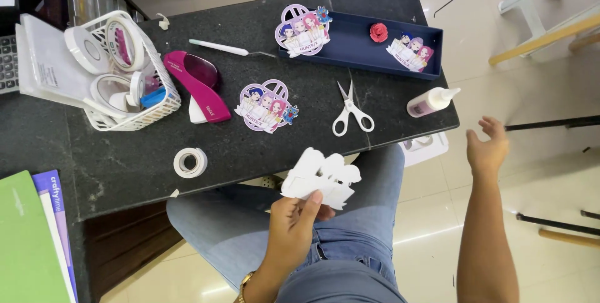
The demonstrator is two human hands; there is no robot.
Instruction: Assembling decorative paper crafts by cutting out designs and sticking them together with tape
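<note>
My left hand (294, 225) holds a white paper cutout (320, 178) by its lower edge, above my lap, just off the front edge of the black table (125, 165). My right hand (487, 150) hangs open in the air to the right of the table, fingers apart, holding nothing. The nearest thing to it is a small glue bottle (432, 101) lying at the table's right edge. White scissors (350, 112) lie shut on the table beyond the cutout. A cartoon sticker piece (267, 105) lies left of the scissors.
A dark blue tray (356, 46) holds a red paper flower (378, 31) and another sticker piece (409, 51); a third sticker piece (303, 30) rests on its left rim. A white basket (134, 115) holds tape rolls. A magenta stapler (199, 84), tape roll (190, 162), white pen tool (222, 47), and books (37, 240) are at left.
</note>
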